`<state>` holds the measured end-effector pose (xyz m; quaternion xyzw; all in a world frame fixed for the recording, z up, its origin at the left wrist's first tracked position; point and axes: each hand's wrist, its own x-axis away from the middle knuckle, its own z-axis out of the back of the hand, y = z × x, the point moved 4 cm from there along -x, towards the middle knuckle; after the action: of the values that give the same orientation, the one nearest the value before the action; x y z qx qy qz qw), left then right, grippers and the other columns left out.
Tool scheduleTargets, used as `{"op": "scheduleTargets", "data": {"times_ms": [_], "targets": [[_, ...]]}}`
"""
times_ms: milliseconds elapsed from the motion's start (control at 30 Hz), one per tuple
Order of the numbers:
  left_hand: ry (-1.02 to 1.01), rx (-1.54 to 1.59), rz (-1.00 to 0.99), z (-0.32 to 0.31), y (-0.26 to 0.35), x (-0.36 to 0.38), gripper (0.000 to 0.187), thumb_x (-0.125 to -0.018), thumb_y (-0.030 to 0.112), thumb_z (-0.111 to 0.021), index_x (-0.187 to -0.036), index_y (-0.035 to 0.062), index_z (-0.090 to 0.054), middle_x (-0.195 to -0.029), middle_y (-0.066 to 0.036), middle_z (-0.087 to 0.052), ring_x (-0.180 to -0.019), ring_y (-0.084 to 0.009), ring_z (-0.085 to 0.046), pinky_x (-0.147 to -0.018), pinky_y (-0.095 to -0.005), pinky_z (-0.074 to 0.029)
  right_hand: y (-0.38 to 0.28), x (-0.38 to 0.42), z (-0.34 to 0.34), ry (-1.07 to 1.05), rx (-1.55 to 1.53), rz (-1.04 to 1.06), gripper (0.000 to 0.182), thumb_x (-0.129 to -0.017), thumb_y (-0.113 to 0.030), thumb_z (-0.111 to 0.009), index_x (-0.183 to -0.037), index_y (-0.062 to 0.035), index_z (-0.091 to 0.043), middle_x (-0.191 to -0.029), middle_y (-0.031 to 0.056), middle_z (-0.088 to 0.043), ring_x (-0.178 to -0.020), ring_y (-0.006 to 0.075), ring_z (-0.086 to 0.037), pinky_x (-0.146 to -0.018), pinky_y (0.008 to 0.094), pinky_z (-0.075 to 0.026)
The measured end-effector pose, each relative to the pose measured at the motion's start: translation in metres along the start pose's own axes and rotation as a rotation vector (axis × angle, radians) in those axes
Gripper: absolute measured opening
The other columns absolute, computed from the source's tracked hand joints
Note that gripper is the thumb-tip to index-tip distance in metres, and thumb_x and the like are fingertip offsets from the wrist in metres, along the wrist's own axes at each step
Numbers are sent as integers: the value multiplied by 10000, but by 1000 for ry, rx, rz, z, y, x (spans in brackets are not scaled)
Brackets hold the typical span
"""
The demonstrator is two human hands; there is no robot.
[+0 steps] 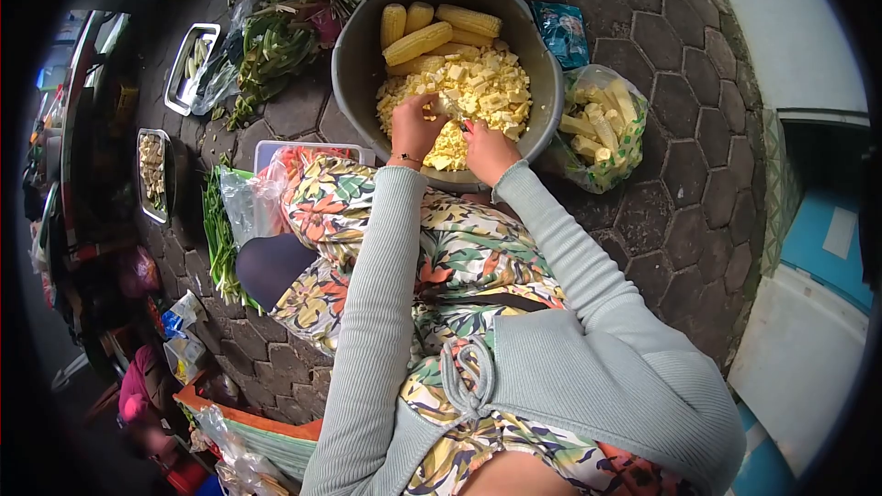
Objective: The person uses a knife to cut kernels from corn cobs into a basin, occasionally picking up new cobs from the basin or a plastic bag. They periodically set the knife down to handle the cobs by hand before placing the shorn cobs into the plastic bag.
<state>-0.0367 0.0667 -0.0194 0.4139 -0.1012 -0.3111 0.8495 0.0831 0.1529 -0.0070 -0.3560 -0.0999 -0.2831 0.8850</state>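
Observation:
Both my hands are over a large grey tub [344,83] of cut corn kernels [496,83]. My left hand [418,129] is closed, its fingertips round a pale piece of corn [450,106] near the middle of the tub. Just to the right, my right hand [489,147] grips a small knife with a dark handle [467,128]; its blade is hard to make out. Whole peeled cobs [419,43] rest at the far side of the tub, on the kernels.
Right of the tub, a plastic bag [602,129] holds stripped cobs, with a teal packet [560,34] behind. Leafy greens [276,55], two trays [170,96] [142,184] and green onions [220,239] lie left. Part of another person [147,395] shows at lower left.

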Motion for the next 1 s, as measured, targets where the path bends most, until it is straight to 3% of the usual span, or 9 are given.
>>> {"op": "scheduleTargets", "data": {"times_ms": [567, 767, 833, 1000], "targets": [[20, 39, 38, -3, -4, -2, 371, -590, 100, -737, -928, -5, -627, -839, -152, -629, -693, -213, -628, -629, -290, -504, 2, -4, -1, 58, -57, 15, 265, -870, -220, -411, -918, 38, -446, -699, 240, -580, -699, 387, -586, -627, 457, -458], [43, 56, 2, -5, -5, -2, 357, -583, 98, -734, -908, -6, -629, -784, -140, -622, -664, -217, -617, -612, -294, -496, 3, -10, -3, -49, -39, -4, 285, -869, -218, -413, -965, 48, -448, -760, 244, -586, -756, 376, -587, -668, 451, -458], [13, -44, -112, -5, 0, -2, 331, -571, 94, -723, -873, -5, -628, -709, -131, -597, -607, -228, -586, -580, -307, -477, 4, -15, -5, -99, -15, -21, 300, -871, -221, -411, -992, 51, -454, -804, 237, -589, -803, 372, -581, -707, 439, -457], [27, -61, -42, -2, 6, -2, 278, -577, 87, -692, -834, 5, -623, -722, -133, -586, -634, -249, -573, -599, -325, -465, -3, -14, 1, -131, 23, -77, 279, -866, -203, -418, -984, 37, -496, -880, 212, -593, -848, 345, -584, -734, 418, -464]]}}
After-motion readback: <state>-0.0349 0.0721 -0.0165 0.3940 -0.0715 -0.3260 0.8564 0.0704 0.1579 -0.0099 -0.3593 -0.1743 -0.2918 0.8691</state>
